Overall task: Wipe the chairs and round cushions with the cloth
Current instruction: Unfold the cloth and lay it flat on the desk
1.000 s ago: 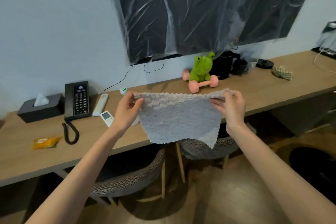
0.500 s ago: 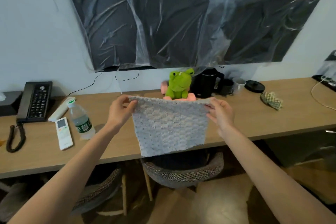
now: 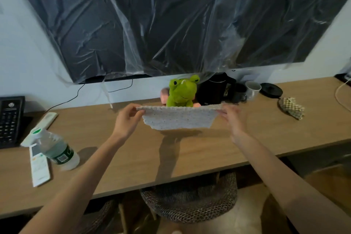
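A long wooden desk [image 3: 190,154] runs along the wall. At its left side are a black telephone [image 3: 10,119], a long white remote [image 3: 47,119], a short white remote [image 3: 39,169] and a plastic water bottle [image 3: 58,152] with a green cap. Near the wall are a green frog plush [image 3: 182,91], a black kettle [image 3: 214,89], a dark mug [image 3: 239,94], a white mug [image 3: 252,89] and a black round lid [image 3: 271,90]. A checkered pad [image 3: 291,108] lies more to the right. A clear plastic sheet [image 3: 171,24] covers the dark panel above.
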A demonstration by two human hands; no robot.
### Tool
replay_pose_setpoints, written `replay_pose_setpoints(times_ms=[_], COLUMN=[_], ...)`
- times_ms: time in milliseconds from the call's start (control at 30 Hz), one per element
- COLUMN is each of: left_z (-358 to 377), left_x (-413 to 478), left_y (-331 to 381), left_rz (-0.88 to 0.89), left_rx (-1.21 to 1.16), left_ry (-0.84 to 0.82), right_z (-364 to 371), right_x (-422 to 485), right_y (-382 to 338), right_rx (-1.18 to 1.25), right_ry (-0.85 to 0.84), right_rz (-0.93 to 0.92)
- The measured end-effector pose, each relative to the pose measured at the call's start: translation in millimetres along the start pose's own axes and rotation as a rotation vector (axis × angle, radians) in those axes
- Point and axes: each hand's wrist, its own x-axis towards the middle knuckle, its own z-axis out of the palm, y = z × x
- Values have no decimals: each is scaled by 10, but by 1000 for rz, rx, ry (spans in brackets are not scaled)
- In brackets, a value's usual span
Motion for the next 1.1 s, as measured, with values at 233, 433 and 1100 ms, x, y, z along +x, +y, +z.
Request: replay_pose_setpoints(times_ms=[233,433,1100], left_z=[251,383,723], left_x=[-403,-883,93], left_y=[-413,-848,-1443], left_rz=[-77,-207,-346], left_rx=[132,248,291], left_ry=[-87,-206,-211], right_z=[-288,-512,314], right_x=[-62,-214,643], right_y=[519,938,1283], right_rx=[-202,-355,-354], right_ry=[29,-27,-45], right_rz=[166,332,465])
